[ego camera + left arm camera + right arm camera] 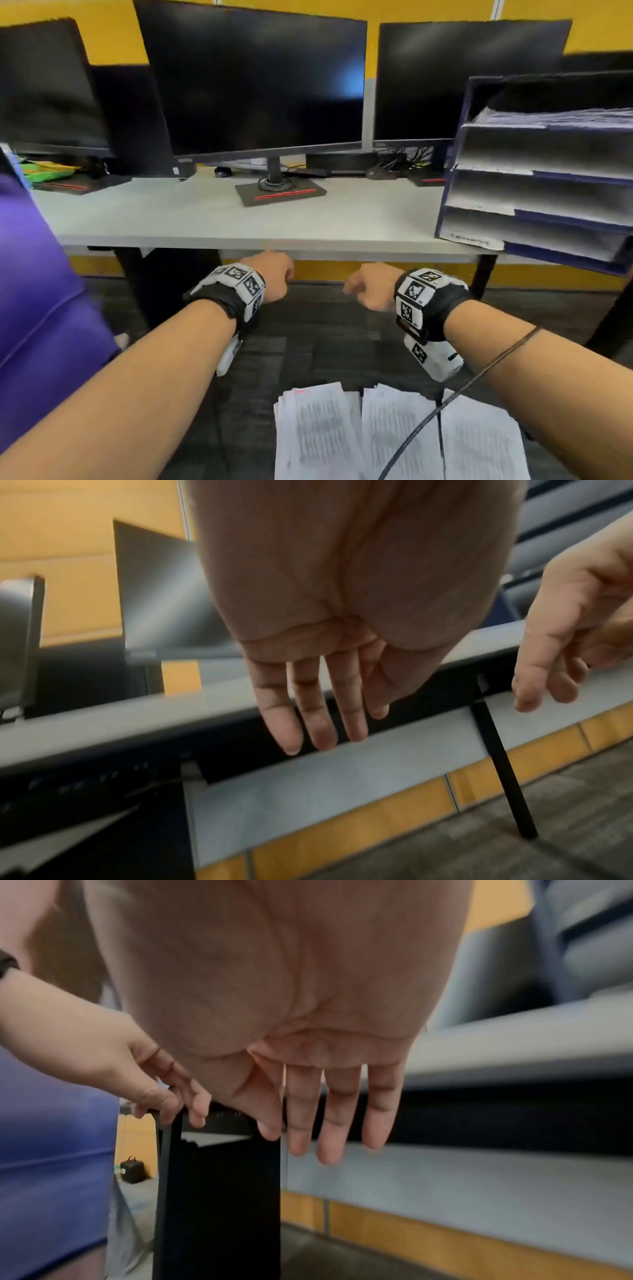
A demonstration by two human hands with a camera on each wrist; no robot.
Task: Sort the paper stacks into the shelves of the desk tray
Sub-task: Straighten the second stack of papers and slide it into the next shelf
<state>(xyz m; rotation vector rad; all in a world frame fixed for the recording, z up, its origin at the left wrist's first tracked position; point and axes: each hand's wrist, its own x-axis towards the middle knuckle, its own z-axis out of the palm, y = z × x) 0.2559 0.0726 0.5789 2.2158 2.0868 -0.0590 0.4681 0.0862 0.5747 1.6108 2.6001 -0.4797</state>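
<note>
Two stacks of printed white paper (318,435) (442,438) lie low in the head view, below my forearms. The dark blue desk tray (486,185) stands at the desk's right end, with several shelves; papers lie on its top shelf. My left hand (274,281) (318,723) and right hand (366,287) (329,1129) hang side by side in front of the desk edge, fingers loose and pointing down, holding nothing. Both are well left of the tray and above the paper.
Three dark monitors (253,85) stand on the grey desk (205,219). A purple chair back (41,291) rises at the left. Black desk legs (483,274) and grey carpet lie below. A thin black cable (479,383) crosses my right forearm and the paper.
</note>
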